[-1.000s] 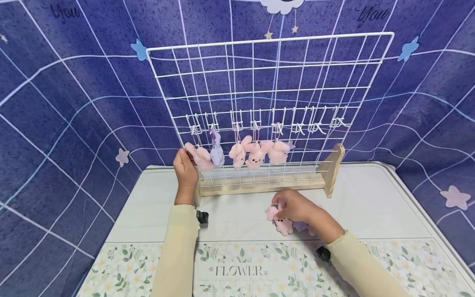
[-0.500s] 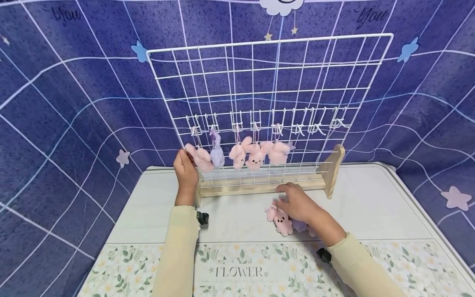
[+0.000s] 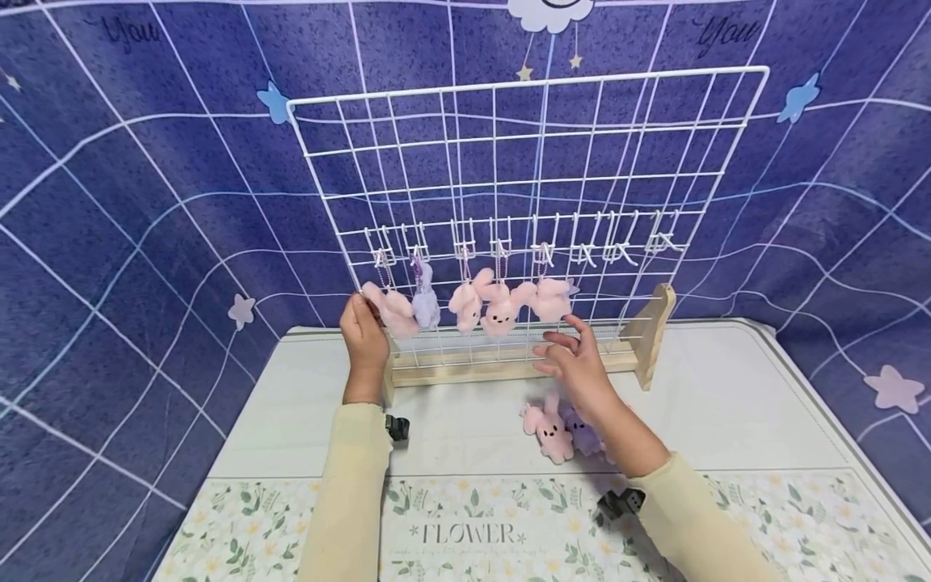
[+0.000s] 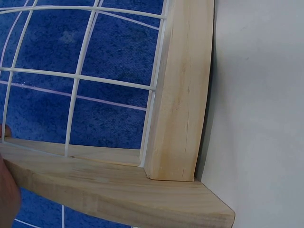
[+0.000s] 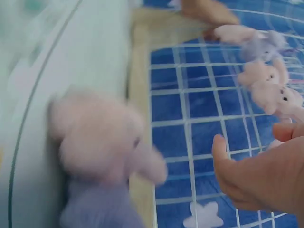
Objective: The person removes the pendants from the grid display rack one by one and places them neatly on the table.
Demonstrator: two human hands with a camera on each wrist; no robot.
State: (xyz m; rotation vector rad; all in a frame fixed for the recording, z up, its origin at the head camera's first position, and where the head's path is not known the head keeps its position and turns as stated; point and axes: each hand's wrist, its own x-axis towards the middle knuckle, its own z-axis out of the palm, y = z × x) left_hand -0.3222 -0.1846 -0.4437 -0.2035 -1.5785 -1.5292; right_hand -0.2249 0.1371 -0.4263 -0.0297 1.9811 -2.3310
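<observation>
My left hand (image 3: 364, 331) grips the left wooden end of a white wire grid rack (image 3: 494, 162); its fingers show only at the edge of the left wrist view, by the wooden upright (image 4: 183, 90). Several plush bunny keychains hang from the rack's hooks by bead chains, among them a lavender one (image 3: 425, 305) and a pink one with a face (image 3: 502, 311). My right hand (image 3: 582, 368) is raised with loosely bent, spread fingers and holds nothing. Its fingertips come right at the underside of the rightmost hanging pink bunny (image 3: 551, 300).
On the table below the right hand lie a pink plush bunny (image 3: 554, 440) and a lavender one (image 3: 583, 434), with more pink partly hidden by the forearm. Bare hooks (image 3: 618, 249) stick out at the rack's right. A floral mat (image 3: 465, 501) covers the front.
My right hand has left the plush bunnies on the table and risen toward the rightmost hanging bunny, which has shifted slightly right. The left hand keeps its hold.
</observation>
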